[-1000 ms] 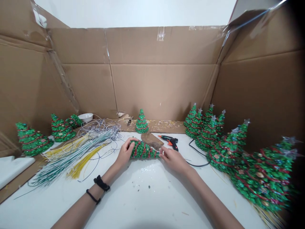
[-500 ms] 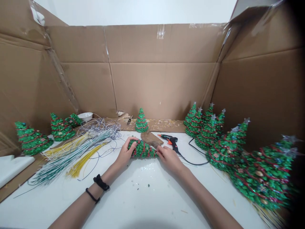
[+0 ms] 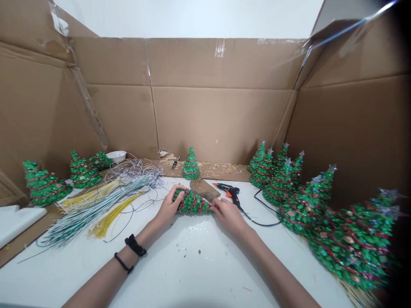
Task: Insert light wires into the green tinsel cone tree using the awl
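A small green tinsel Christmas tree with a red bead garland (image 3: 192,202) lies on its side on the white table (image 3: 192,265). My left hand (image 3: 169,207) is wrapped round its wide base. My right hand (image 3: 227,215) pinches its pointed tip. A black and orange glue gun (image 3: 229,191) lies just behind my right hand, its black cord trailing right. A brown flat piece (image 3: 204,188) lies behind the tree.
Several finished trees with silver stars (image 3: 321,214) crowd the right side. One small tree (image 3: 192,164) stands at the back, others (image 3: 43,186) at the left. Bundles of yellow and white wires (image 3: 102,201) and a white bowl (image 3: 116,156) lie left. Cardboard walls (image 3: 218,115) enclose the table.
Both hands and the lying tree have shifted slightly away from me and to the left. The grip on the tree is unchanged.
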The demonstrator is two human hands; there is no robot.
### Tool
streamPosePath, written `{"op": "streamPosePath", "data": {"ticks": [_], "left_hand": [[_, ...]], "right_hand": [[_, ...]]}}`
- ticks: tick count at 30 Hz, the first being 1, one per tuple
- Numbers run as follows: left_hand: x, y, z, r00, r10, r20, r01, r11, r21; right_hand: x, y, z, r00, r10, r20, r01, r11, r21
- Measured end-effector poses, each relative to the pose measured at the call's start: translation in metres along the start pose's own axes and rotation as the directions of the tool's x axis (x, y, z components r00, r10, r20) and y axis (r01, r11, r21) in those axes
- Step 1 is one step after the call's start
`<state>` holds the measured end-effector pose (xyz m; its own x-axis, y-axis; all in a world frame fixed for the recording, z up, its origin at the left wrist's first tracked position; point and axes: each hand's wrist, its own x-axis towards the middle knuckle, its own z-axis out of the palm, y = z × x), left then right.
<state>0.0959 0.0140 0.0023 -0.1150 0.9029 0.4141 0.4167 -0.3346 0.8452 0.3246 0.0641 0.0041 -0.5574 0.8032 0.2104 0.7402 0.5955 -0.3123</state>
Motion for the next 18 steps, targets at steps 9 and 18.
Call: {"op": "streamPosePath", "data": {"ticks": [9, 18], "left_hand": [[0.001, -0.004, -0.001, 1.000, 0.003, 0.023, -0.003, 1.000, -0.012], [0.001, -0.002, -0.002, 1.000, 0.012, 0.023, -0.012, 1.000, -0.011]], "right_hand": [[-0.003, 0.023, -0.029, 0.982, -0.022, 0.188, 0.002, 0.994, 0.105], [-0.004, 0.007, -0.012, 0.992, -0.029, 0.123, 0.008, 0.986, 0.164]]}}
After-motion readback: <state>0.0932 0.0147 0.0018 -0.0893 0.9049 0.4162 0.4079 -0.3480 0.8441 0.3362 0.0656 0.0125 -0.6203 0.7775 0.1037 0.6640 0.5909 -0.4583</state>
